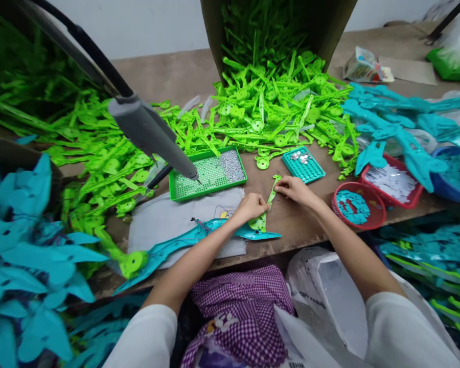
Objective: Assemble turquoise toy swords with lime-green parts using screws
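lime plastic arm (273, 192) pinched by left hand (254, 206) at eight o'clock, right hand (294, 189) at three; from here, i'd brace it flat tbh

Held green strip (272, 194): smooth plastic

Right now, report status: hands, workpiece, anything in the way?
Left hand and right hand: fingers pinched on the green piece. Its lower end at the turquoise shell. Screwdriver off to the left, clear of both hands.
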Demonstrator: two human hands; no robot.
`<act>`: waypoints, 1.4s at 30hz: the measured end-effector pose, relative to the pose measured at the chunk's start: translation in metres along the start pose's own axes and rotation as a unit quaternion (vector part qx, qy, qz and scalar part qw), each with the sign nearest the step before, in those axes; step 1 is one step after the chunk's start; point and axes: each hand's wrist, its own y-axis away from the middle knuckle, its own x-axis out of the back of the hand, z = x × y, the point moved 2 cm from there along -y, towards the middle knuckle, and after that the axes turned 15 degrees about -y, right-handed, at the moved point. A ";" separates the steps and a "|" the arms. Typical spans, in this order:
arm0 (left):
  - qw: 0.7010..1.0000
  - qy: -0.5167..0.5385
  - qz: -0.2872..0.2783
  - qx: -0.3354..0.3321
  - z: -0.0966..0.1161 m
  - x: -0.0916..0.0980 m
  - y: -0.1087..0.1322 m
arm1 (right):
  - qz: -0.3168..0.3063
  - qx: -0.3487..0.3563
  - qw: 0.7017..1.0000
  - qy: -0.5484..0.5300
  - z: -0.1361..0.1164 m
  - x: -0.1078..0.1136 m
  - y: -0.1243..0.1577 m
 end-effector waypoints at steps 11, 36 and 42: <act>0.999 0.007 0.003 -0.034 -0.006 -0.003 0.001 | 0.119 0.044 0.991 0.046 -0.003 -0.035 0.029; 0.982 -0.058 0.056 -0.172 -0.009 0.006 0.028 | 0.121 0.038 0.957 0.261 -0.031 -0.061 0.058; 0.978 -0.090 0.083 -0.166 -0.004 0.004 0.040 | 0.133 0.018 0.958 0.252 -0.032 -0.061 0.058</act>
